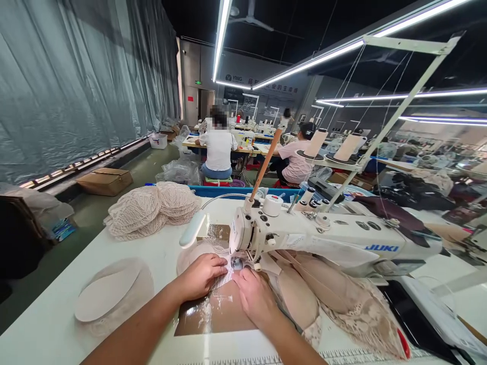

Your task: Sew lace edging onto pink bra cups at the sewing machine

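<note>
A pale lace fabric piece (221, 283) lies under the needle area of a white sewing machine (289, 230). My left hand (203, 276) rests on the lace just left of the presser foot, its fingers bent and pressed together on the cloth. Close to the foot on the right, my right hand (254, 293) has its fingertips closed on the edge of the same lace. Beneath both hands is a brown, shiny plate (213, 314) on the table. A rounded beige piece (190, 253) shows behind my left hand.
Stacked beige lace cups (152, 210) sit at the table's back left. An oval pad on sheer fabric (108, 294) lies front left. Beige lace garments (342, 299) spread right of my hands, beside a black tray (414, 314). A ruler strip (342, 355) runs along the front edge.
</note>
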Demonstrator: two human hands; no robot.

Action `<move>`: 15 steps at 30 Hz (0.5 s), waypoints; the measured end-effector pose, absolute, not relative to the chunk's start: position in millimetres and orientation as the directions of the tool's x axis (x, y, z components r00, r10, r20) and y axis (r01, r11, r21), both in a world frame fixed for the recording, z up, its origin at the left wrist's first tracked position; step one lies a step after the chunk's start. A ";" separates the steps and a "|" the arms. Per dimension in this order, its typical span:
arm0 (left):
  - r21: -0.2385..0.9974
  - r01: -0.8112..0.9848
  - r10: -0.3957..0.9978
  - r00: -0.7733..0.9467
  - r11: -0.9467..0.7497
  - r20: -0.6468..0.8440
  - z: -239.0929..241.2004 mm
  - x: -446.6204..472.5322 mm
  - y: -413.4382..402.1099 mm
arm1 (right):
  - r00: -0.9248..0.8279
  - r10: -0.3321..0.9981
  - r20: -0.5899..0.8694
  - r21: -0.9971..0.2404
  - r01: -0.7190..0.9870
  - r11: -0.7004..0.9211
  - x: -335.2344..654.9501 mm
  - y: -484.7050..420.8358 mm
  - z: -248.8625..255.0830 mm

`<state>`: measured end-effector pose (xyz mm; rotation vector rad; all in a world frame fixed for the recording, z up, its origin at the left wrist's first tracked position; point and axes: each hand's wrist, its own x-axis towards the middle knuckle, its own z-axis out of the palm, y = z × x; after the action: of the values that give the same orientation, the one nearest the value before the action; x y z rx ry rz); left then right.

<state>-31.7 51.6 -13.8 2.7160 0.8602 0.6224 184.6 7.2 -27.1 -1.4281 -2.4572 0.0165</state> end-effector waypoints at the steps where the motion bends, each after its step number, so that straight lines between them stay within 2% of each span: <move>1: 0.329 0.498 0.591 0.739 -0.802 0.323 -13.6 -31.7 51.2 | -0.462 0.850 0.254 -0.156 0.847 0.508 184.5 7.2 -27.2; 15: 0.328 0.501 0.594 0.737 -0.801 0.324 -14.6 -32.3 50.7 | -0.471 0.826 0.309 -0.146 0.835 0.530 186.2 7.5 -30.1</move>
<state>-32.3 50.7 -14.6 2.7194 0.8691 0.6175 186.2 7.5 -30.1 -1.3738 -2.4321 -0.0361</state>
